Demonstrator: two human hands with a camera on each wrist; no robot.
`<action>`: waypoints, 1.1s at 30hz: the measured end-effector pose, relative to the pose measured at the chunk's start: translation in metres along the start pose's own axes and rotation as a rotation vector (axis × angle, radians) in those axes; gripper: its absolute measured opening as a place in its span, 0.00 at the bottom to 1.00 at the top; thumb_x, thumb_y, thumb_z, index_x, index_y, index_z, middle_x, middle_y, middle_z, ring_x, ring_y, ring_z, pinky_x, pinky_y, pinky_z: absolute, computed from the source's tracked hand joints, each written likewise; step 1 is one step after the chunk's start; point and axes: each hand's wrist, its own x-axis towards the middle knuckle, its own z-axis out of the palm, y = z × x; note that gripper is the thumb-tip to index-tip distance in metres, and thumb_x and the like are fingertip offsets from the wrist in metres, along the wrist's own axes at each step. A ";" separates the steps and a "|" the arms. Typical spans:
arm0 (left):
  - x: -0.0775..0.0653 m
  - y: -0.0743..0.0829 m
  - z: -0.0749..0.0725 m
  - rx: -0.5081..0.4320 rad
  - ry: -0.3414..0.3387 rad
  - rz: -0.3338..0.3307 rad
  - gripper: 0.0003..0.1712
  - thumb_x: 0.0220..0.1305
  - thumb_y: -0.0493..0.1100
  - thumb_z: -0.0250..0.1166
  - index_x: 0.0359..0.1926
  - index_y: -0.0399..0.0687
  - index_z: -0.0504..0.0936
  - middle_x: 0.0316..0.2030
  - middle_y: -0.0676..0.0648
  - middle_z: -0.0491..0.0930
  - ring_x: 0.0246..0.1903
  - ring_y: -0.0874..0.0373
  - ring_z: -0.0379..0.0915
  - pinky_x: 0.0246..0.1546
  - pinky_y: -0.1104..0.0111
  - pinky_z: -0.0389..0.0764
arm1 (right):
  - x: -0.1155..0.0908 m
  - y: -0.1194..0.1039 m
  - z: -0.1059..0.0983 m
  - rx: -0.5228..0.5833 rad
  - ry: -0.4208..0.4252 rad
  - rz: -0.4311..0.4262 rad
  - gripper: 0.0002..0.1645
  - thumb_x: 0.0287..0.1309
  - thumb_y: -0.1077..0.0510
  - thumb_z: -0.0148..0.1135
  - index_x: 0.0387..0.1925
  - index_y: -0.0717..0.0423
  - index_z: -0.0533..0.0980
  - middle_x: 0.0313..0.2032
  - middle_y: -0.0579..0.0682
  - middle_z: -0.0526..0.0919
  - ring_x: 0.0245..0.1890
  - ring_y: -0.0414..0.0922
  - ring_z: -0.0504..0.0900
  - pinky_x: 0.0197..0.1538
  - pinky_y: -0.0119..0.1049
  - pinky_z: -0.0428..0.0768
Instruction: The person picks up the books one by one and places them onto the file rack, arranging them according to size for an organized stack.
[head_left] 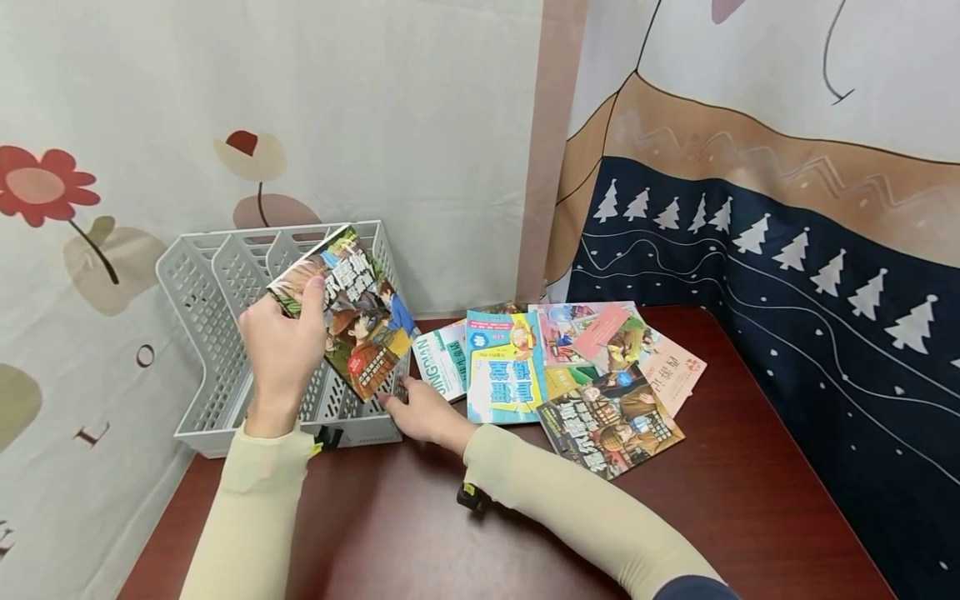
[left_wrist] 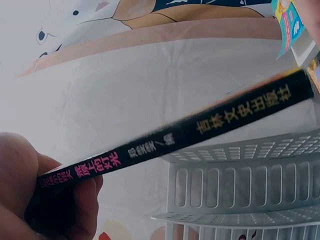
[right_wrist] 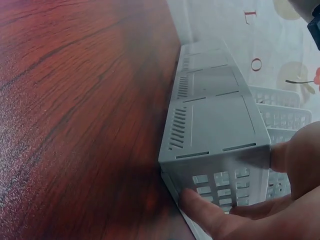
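My left hand [head_left: 281, 354] grips a picture-covered book [head_left: 360, 321] by its left edge, thumb across the cover. It holds the book tilted above the right part of a light grey plastic file rack [head_left: 363, 432]. In the left wrist view, the book's black spine [left_wrist: 185, 132] shows printed characters. My right hand [head_left: 431, 414] holds the rack's front right corner; in the right wrist view, the thumb lies at the upper edge and fingers [right_wrist: 202, 212] rest against the slotted side wall. The compartments nearest the book are partly hidden by it.
Right of the rack, several books overlap on the dark red table [head_left: 420, 533]: a green-and-white one [head_left: 442, 358], a blue-and-yellow one [head_left: 506, 371], and a detective-style cover [head_left: 611, 425] in front. A patterned curtain [head_left: 450, 150] hangs behind the table.
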 end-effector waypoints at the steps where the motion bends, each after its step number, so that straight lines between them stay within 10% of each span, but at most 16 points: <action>1: 0.000 -0.003 0.000 0.005 0.003 0.010 0.22 0.78 0.52 0.69 0.27 0.46 0.87 0.10 0.62 0.68 0.07 0.75 0.54 0.09 0.73 0.52 | 0.000 0.000 0.000 -0.004 0.005 -0.001 0.43 0.84 0.37 0.52 0.86 0.57 0.62 0.81 0.58 0.72 0.82 0.53 0.71 0.82 0.49 0.73; 12: 0.008 0.001 -0.010 0.061 0.106 0.149 0.19 0.79 0.51 0.66 0.38 0.43 0.94 0.19 0.42 0.83 0.17 0.71 0.62 0.24 0.74 0.59 | -0.004 0.005 0.000 0.041 0.027 -0.011 0.45 0.83 0.34 0.52 0.86 0.55 0.63 0.82 0.56 0.70 0.83 0.54 0.69 0.84 0.49 0.71; 21: 0.012 0.003 -0.011 0.107 0.136 0.239 0.24 0.80 0.51 0.64 0.37 0.32 0.91 0.29 0.29 0.89 0.26 0.29 0.79 0.31 0.44 0.70 | -0.004 0.010 0.002 0.037 0.028 -0.019 0.44 0.83 0.34 0.53 0.85 0.54 0.63 0.82 0.55 0.72 0.82 0.52 0.71 0.82 0.50 0.73; 33: 0.012 -0.027 0.029 0.127 0.089 0.224 0.28 0.84 0.54 0.61 0.36 0.32 0.87 0.31 0.29 0.88 0.27 0.28 0.81 0.30 0.41 0.72 | -0.001 0.012 0.004 0.045 0.026 -0.022 0.44 0.83 0.34 0.53 0.85 0.54 0.64 0.81 0.55 0.73 0.82 0.53 0.71 0.82 0.50 0.73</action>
